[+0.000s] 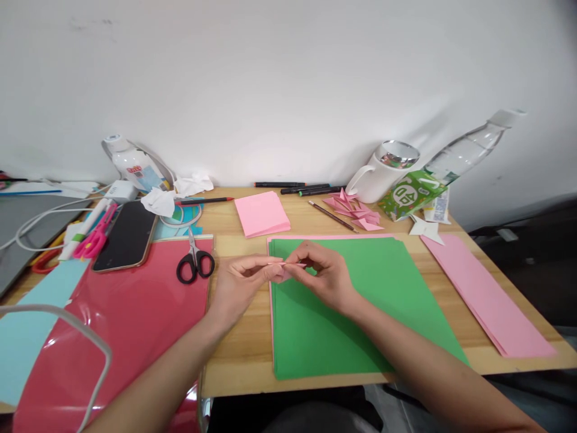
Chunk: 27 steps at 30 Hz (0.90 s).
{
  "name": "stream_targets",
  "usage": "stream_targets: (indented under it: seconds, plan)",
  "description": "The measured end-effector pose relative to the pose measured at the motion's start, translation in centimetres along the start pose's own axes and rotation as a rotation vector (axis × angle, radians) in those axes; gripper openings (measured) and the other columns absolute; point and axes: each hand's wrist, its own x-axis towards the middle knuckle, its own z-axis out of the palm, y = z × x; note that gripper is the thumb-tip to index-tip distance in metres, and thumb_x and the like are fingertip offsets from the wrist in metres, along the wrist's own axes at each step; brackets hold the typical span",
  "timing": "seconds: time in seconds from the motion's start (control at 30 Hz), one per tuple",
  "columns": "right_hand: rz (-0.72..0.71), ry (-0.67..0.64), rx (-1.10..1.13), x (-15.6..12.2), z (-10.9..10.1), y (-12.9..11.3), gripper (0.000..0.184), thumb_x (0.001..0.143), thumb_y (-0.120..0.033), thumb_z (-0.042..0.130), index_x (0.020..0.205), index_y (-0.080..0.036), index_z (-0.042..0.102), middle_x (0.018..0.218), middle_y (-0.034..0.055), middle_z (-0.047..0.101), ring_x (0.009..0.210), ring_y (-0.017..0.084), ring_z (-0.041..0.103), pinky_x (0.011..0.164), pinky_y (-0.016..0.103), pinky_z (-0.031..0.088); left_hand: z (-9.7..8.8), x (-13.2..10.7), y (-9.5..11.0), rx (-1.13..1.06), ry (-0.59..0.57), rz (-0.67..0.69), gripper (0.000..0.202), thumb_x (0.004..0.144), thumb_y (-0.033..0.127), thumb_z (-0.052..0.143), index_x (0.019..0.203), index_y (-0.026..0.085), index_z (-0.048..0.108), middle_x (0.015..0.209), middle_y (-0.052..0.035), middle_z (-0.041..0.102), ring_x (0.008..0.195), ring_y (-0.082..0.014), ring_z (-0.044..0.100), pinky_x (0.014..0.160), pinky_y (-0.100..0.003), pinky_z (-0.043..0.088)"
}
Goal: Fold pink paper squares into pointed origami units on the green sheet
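Forearms (178, 358) at eight, four o'clock; left hand (243, 278), right hand (331, 275) pinching small pink paper (284, 276); green paper (360, 325) beneath; scissors (193, 261) at nine.

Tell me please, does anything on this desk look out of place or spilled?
The crumpled white tissues beside the white bottle, at the back left, look out of place, like litter. The clear bottle at the right looks tilted, though the wide view may cause that. I see no spill.
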Motion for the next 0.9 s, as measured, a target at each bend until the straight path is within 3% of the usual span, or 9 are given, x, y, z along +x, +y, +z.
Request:
stream_targets:
  seconds: [0.2,0.37,0.53,0.67,0.73,0.9]
  plan:
    - [0.031,-0.042,-0.053,-0.2,0.0,-0.2,0.026,0.083,-0.039,0.062,0.069,-0.017,0.06,0.063,0.0012,0.061,0.058,0.012,0.054,0.053,0.024,0.041,0.1,-0.4,0.0,0.235,0.028,0.164,0.017,0.069,0.032,0.071,0.066,0.016,0.072,0.07,-0.0046,0.073,0.067,-0.0178,0.066,0.061,-0.024,0.051]
    - [0.125,-0.003,0.058,-0.3,0.5,0.1,0.028,0.079,-0.041,0.066,0.067,-0.017,0.061,0.062,0.001,0.061,0.057,0.012,0.053,0.053,0.024,0.042,0.1,-0.3,0.0,0.296,-0.002,0.266,0.022,0.076,0.033,0.064,0.062,0.015,0.067,0.065,-0.0039,0.069,0.065,-0.0162,0.062,0.062,-0.024,0.048]
    - [0.29,-0.05,0.247,0.3,0.4,0.7,0.027,0.07,-0.042,0.073,0.069,-0.016,0.064,0.063,-0.0009,0.06,0.057,0.011,0.053,0.052,0.022,0.045,0.0,0.4,-0.5,0.277,0.016,0.204,0.019,0.075,0.033,0.064,0.069,0.015,0.067,0.071,-0.0033,0.07,0.067,-0.0152,0.062,0.061,-0.022,0.047]
    - [0.336,-0.114,0.333,0.6,0.2,0.7,0.025,0.068,-0.039,0.075,0.077,-0.016,0.069,0.07,-0.0001,0.064,0.061,0.011,0.056,0.053,0.022,0.048,0.1,0.6,-0.8,0.252,0.047,0.181,0.019,0.074,0.033,0.063,0.073,0.015,0.063,0.069,-0.0009,0.066,0.064,-0.0124,0.06,0.058,-0.02,0.045]
    - [0.346,-0.083,0.373,0.5,0.1,0.7,0.022,0.069,-0.036,0.075,0.078,-0.017,0.071,0.071,0.0005,0.067,0.06,0.011,0.057,0.055,0.023,0.048,0.1,0.6,-0.8,0.201,0.047,0.148,0.019,0.074,0.034,0.064,0.075,0.015,0.062,0.071,-0.0011,0.066,0.066,-0.0127,0.061,0.06,-0.02,0.047]
    - [0.262,0.095,0.377,0.3,0.3,0.7,0.012,0.063,-0.028,0.079,0.071,-0.02,0.075,0.061,-0.0014,0.066,0.055,0.01,0.055,0.056,0.024,0.046,0.4,0.6,-0.9,0.073,-0.092,0.005,0.028,0.069,0.039,0.068,0.08,0.013,0.066,0.071,-0.004,0.069,0.063,-0.0169,0.064,0.058,-0.026,0.052]
